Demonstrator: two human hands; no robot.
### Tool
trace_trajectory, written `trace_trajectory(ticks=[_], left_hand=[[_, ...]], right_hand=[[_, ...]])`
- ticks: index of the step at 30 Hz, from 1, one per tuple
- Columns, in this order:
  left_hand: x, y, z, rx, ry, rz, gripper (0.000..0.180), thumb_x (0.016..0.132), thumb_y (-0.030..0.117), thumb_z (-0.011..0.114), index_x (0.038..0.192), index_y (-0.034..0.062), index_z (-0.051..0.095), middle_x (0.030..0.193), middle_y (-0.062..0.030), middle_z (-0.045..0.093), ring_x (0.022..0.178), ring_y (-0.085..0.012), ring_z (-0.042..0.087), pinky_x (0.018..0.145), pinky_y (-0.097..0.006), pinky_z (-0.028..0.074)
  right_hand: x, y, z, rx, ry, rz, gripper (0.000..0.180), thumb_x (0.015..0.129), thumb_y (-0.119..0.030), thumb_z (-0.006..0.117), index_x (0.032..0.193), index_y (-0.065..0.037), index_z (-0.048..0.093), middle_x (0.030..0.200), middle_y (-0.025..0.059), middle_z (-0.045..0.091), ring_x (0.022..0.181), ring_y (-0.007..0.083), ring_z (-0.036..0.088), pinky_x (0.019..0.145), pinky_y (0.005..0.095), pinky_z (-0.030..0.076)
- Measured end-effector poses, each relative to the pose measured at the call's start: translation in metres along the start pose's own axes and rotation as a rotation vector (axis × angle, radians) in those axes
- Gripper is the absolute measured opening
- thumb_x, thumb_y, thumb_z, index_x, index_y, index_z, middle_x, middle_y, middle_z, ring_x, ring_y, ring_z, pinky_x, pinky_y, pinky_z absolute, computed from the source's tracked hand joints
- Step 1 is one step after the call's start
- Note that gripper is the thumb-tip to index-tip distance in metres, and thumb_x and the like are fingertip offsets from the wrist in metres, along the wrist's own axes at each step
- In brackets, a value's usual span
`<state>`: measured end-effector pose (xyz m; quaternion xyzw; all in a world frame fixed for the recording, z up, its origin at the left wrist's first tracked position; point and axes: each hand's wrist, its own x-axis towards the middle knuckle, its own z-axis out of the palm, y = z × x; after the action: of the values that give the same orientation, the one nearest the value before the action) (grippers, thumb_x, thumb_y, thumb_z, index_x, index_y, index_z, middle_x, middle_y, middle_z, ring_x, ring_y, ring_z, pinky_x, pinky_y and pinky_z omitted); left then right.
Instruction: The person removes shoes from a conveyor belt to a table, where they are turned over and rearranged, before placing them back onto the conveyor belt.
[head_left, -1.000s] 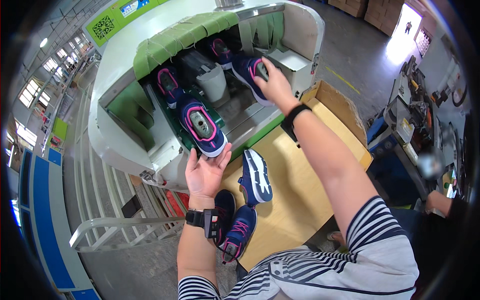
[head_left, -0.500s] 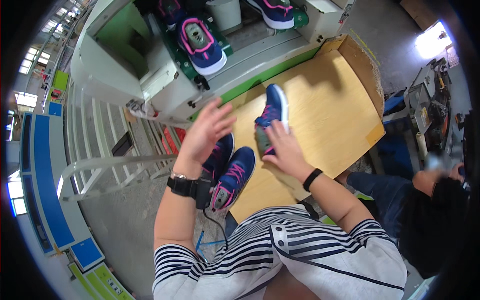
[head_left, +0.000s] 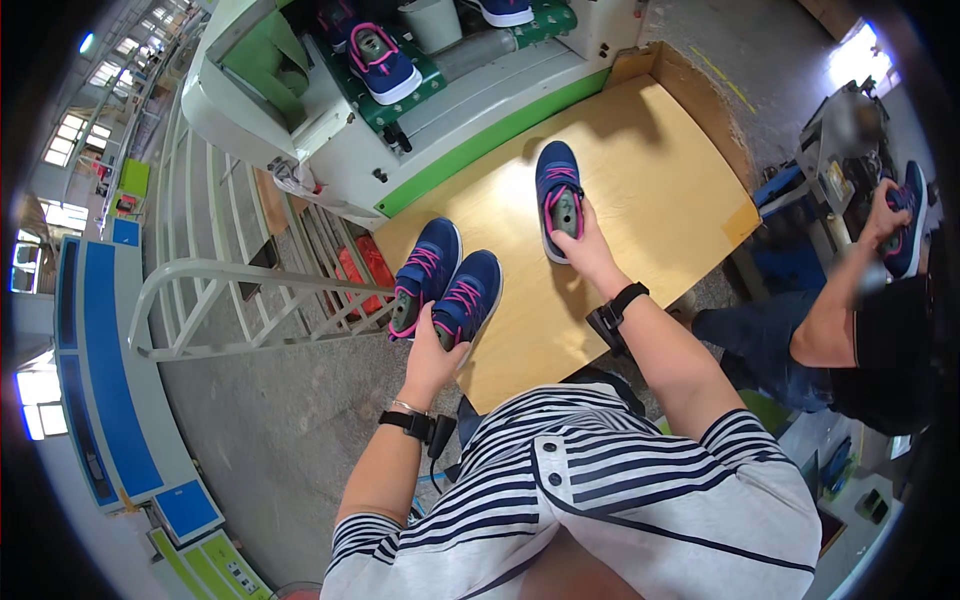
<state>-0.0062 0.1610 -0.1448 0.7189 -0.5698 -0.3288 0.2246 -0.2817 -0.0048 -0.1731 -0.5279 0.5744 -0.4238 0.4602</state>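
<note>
My right hand (head_left: pixel 592 246) grips the heel end of a navy sneaker (head_left: pixel 557 178) with pink laces and a white sole. That sneaker points away from me on the wooden board (head_left: pixel 660 190); whether it touches the board I cannot tell. Towards the board's left edge, two similar sneakers stand side by side. My left hand (head_left: pixel 434 358) is closed round the heel of the nearer sneaker (head_left: pixel 474 290), thumb at its collar. The other sneaker (head_left: pixel 432 250) sits just left of it, close to my left thumb.
Beyond the board stands a white and green machine (head_left: pixel 480 110) holding more sneakers (head_left: pixel 385 72) and a white cup-shaped part (head_left: pixel 432 26). A cardboard wall (head_left: pixel 705 110) edges the board's far right. Metal railing (head_left: pixel 200 270) is at left. At right, a co-worker's hand (head_left: pixel 884 214) holds another sneaker (head_left: pixel 908 225).
My left hand has come down from the air onto the nearer sneaker's heel. The right-hand sneaker has turned upright with its opening up, now gripped at the heel. A co-worker's sneaker has come into view.
</note>
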Motion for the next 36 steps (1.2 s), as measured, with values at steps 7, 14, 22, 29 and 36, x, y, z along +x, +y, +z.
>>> trace_trajectory(ticks=[7, 14, 22, 29, 36], left_hand=[[0.000, 0.002, -0.006, -0.600, 0.074, -0.323, 0.082, 0.076, 0.021, 0.083, 0.140, -0.0010, 0.036, 0.129, -0.0174, 0.053, 0.118, -0.0244, 0.054, 0.101, -0.035, 0.043], [-0.010, 0.141, -0.028, -0.699, -0.095, 0.031, 0.089, 0.088, 0.023, 0.073, 0.148, 0.0024, 0.011, 0.127, -0.0171, 0.050, 0.111, -0.0229, 0.056, 0.094, -0.034, 0.048], [0.015, 0.093, 0.071, -0.098, -0.034, 0.249, 0.108, 0.076, 0.023, 0.080, 0.151, 0.0014, 0.006, 0.148, -0.0309, 0.017, 0.137, -0.0455, 0.024, 0.117, -0.047, 0.020], [0.014, 0.042, 0.092, -0.243, -0.101, 0.221, 0.101, 0.068, 0.014, 0.078, 0.149, 0.0030, 0.019, 0.144, -0.0258, 0.026, 0.137, -0.0404, 0.025, 0.116, -0.045, 0.022], [0.063, 0.120, -0.030, -0.938, -0.115, -0.091, 0.087, 0.069, -0.002, 0.067, 0.148, 0.0113, 0.032, 0.136, -0.0116, 0.047, 0.117, -0.0259, 0.052, 0.096, -0.036, 0.047]], right_hand=[[-0.113, 0.028, -0.015, -0.024, -0.521, 0.050, 0.080, 0.087, -0.031, 0.069, 0.148, 0.000, 0.028, 0.131, 0.0242, 0.056, 0.121, 0.0313, 0.056, 0.101, 0.0363, 0.044], [-0.130, -0.026, -0.071, 0.259, -0.465, 0.183, 0.076, 0.097, -0.037, 0.059, 0.154, -0.003, 0.021, 0.153, 0.0178, 0.036, 0.137, 0.0282, 0.042, 0.110, 0.0363, 0.035], [-0.088, 0.018, -0.097, -0.347, -0.052, -0.103, 0.093, 0.077, -0.025, 0.079, 0.149, -0.001, 0.025, 0.147, 0.0303, 0.037, 0.138, 0.0393, 0.037, 0.114, 0.0411, 0.030], [-0.117, 0.014, -0.085, -0.435, -0.061, -0.089, 0.081, 0.076, -0.013, 0.074, 0.143, 0.004, 0.032, 0.137, 0.0306, 0.046, 0.129, 0.0431, 0.046, 0.109, 0.0414, 0.038], [-0.141, 0.000, -0.099, -0.304, -0.169, 0.005, 0.094, 0.073, -0.009, 0.077, 0.149, 0.001, 0.023, 0.144, 0.0289, 0.040, 0.133, 0.0411, 0.043, 0.111, 0.0399, 0.036]])
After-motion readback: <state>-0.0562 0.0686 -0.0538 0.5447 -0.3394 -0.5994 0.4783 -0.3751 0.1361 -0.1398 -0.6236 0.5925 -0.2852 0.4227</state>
